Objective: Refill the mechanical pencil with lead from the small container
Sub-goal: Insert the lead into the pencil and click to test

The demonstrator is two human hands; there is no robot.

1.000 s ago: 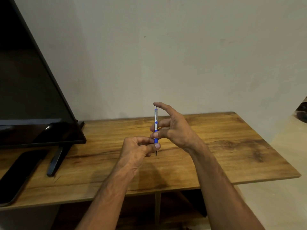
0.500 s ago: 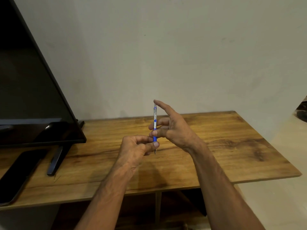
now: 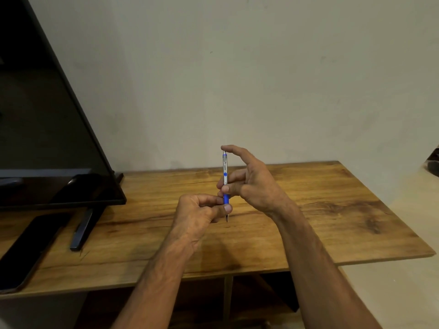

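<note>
A blue and clear mechanical pencil (image 3: pixel 225 172) stands upright above the wooden table (image 3: pixel 308 210), tip down. My left hand (image 3: pixel 197 214) pinches its blue grip near the tip between thumb and curled fingers. My right hand (image 3: pixel 249 184) holds the barrel with its lower fingers, and its index finger arches over and touches the pencil's top end. No lead container is in view.
A black TV (image 3: pixel 47 138) on a stand (image 3: pixel 83 231) fills the left side of the table. A dark phone (image 3: pixel 26 250) lies flat near the table's front left edge. The wall stands right behind the table.
Both hands and the pencil stay in nearly the same place; the right index finger stays on the pencil's top end with only a slight shift.
</note>
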